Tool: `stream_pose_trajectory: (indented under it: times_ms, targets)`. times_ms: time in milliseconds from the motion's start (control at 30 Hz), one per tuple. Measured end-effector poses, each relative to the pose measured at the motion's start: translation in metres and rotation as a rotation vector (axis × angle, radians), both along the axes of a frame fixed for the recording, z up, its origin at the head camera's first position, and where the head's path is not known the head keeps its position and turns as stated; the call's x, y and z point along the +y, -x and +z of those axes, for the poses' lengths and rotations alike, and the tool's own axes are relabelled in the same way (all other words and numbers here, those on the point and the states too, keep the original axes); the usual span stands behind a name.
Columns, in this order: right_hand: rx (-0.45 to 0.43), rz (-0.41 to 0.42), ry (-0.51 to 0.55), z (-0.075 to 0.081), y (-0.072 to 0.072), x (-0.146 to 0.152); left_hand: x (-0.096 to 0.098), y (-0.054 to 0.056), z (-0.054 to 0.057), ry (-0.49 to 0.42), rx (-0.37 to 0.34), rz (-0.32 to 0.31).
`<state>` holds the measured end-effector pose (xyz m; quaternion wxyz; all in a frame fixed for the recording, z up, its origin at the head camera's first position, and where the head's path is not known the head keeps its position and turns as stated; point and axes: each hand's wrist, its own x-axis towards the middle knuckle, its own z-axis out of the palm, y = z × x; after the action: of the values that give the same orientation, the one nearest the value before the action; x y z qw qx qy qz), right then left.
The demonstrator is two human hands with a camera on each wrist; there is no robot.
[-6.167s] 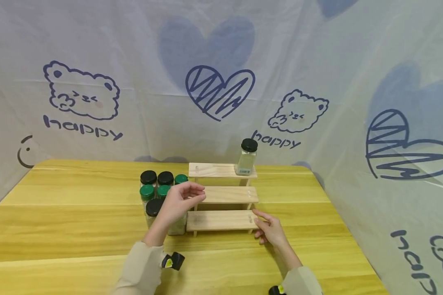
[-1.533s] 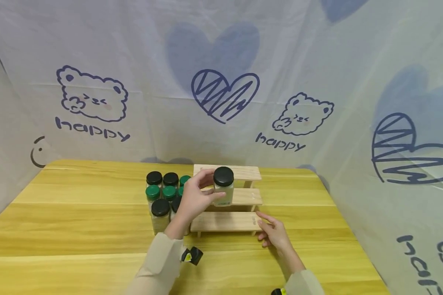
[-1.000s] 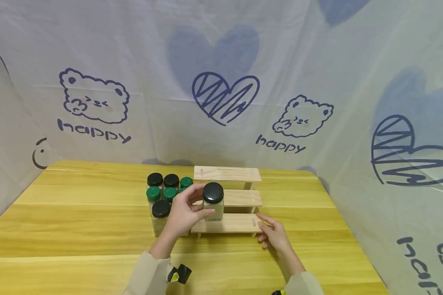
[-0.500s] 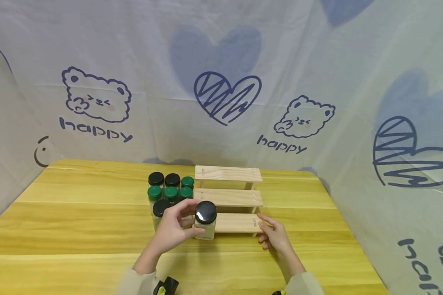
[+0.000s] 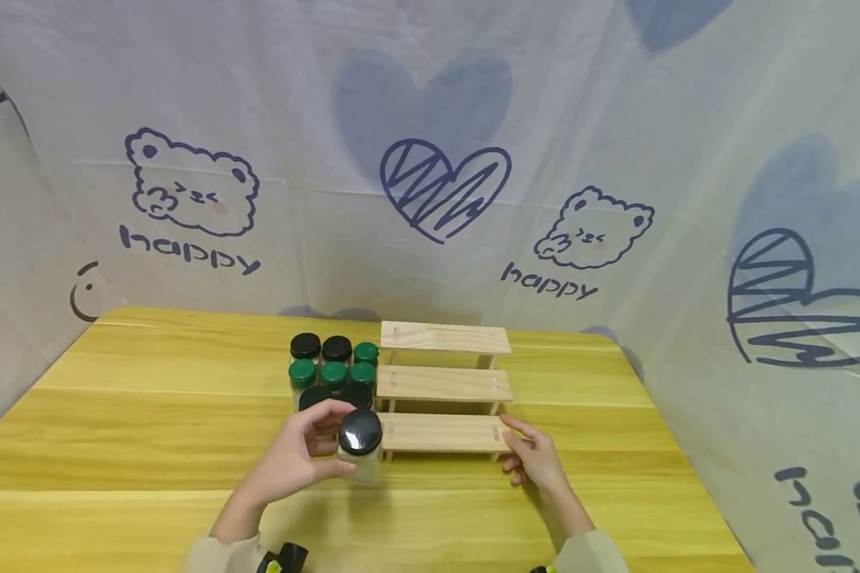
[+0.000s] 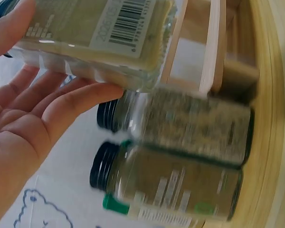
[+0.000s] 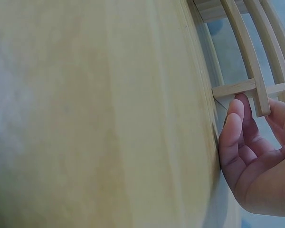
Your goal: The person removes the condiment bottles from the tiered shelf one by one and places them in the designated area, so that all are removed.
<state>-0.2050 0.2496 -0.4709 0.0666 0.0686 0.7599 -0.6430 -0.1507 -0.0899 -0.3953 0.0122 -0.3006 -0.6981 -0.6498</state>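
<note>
A clear spice jar (image 5: 361, 465) with a black lid is in my left hand (image 5: 294, 455), the thumb on its near side and the fingers behind it. In the left wrist view its barcode label (image 6: 128, 28) faces the camera. It hangs just in front of two black-lidded spice jars (image 6: 190, 126), which it partly hides in the head view. At the right end of the lowest shelf, my right hand (image 5: 537, 459) grips the three-tier wooden rack (image 5: 440, 434). The right wrist view shows fingertips (image 7: 235, 121) under the shelf end (image 7: 261, 102).
Green-lidded jars (image 5: 334, 372) and more black-lidded jars (image 5: 305, 344) stand in close rows left of the rack. The rack's shelves bear nothing. A printed curtain (image 5: 315, 223) hangs behind the wooden table (image 5: 150, 398).
The black-lidded jar stood on the top shelf at first. My left hand took it off and carried it down, nearer and leftward. The right hand has stayed at the rack's end.
</note>
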Motion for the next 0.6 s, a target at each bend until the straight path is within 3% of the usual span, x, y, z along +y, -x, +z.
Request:
stream_pose_trajectory:
  times_ms: [400, 600]
  targets:
    - [0.013, 0.013, 0.014, 0.0, 0.0, 0.001, -0.042, -0.007, -0.007, 0.01, 0.008, 0.053]
    - [0.016, 0.016, 0.009, -0.002, 0.001, 0.002, -0.059, -0.007, -0.011, -0.049, 0.008, -0.009]
